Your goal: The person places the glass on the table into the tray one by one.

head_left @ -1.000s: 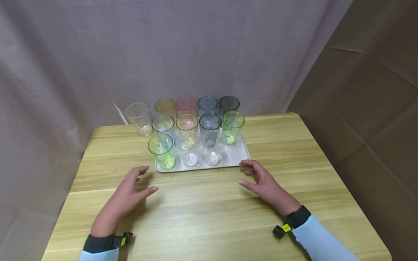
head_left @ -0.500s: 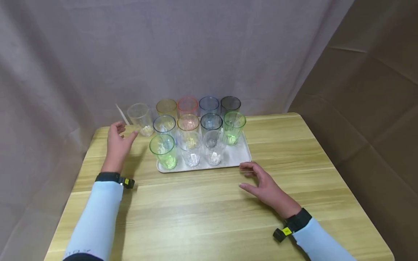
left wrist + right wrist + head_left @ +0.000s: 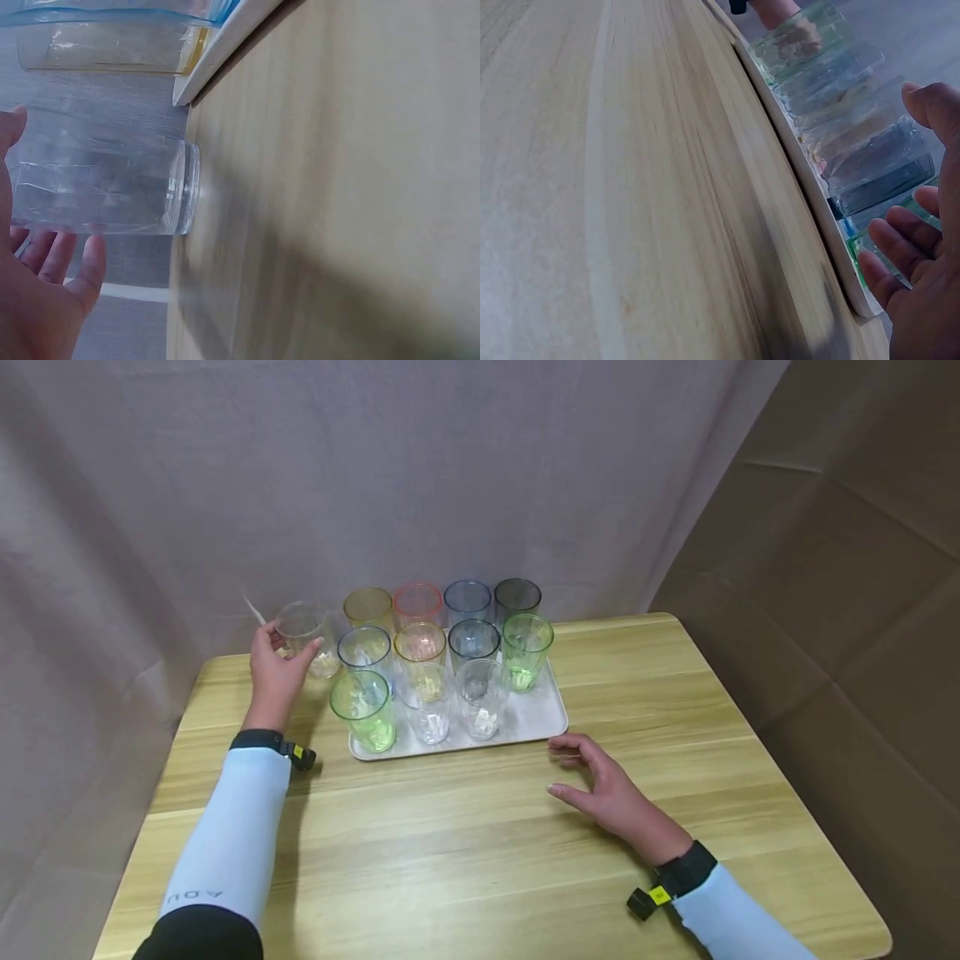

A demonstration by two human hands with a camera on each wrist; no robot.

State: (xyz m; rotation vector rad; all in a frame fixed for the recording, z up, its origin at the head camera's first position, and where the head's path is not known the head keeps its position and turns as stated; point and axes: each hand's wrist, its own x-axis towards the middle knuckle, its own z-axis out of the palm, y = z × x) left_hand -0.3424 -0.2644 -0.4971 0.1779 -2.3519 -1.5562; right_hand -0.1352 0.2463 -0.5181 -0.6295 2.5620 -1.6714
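A clear glass (image 3: 303,631) stands upright on the table at the back left, just left of the tray. My left hand (image 3: 273,668) is around it, thumb at its near right side and fingers at its left. In the left wrist view the left fingers (image 3: 88,270) meet one side of the glass (image 3: 105,176), whose base is on the table. Near the tray's front right corner, my right hand (image 3: 603,785) holds nothing, its fingers loosely bent. A white tray (image 3: 536,722) carries rows of coloured and clear glasses, including a green glass (image 3: 363,710) at its front left.
A green glass (image 3: 527,652) stands at the tray's right side, with dark, blue, red and amber ones along the back. Behind the wooden table (image 3: 450,852) hangs a grey curtain (image 3: 420,468); a brown cloth (image 3: 847,610) hangs at the right.
My left hand has moved from the table's left front up to the lone clear glass and closed around it. The right hand has stayed by the tray corner.
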